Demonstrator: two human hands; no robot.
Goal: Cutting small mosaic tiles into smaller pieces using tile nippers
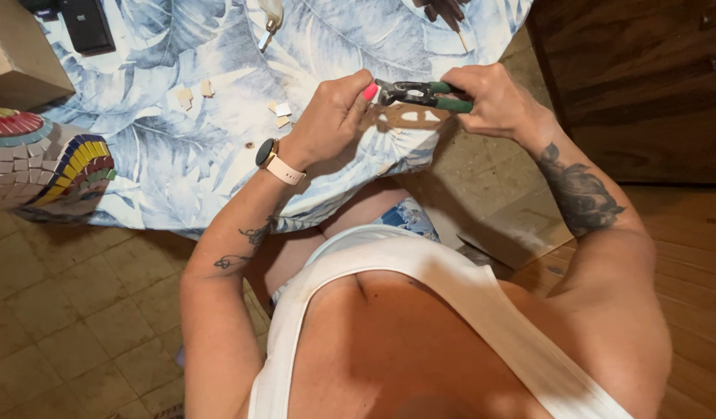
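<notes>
My right hand (494,99) grips the green handles of a pair of nippers (420,95) held over the table's near edge. Pinched in my left hand's (333,115) fingertips, a small pink tile piece (370,91) sits at the tool's dark jaws. A watch with a pale strap (274,161) is on my left wrist. Both forearms carry dark tattoos. Small beige tile chips (281,115) lie on the cloth just left of my left hand.
A blue-and-white leaf-print cloth (179,155) covers the table. A mosaic piece with coloured bands (44,159) sits at the left edge. More beige chips (193,93), a dark device (86,23), a wooden box (17,54) lie farther back. Dark wooden furniture (645,85) stands right.
</notes>
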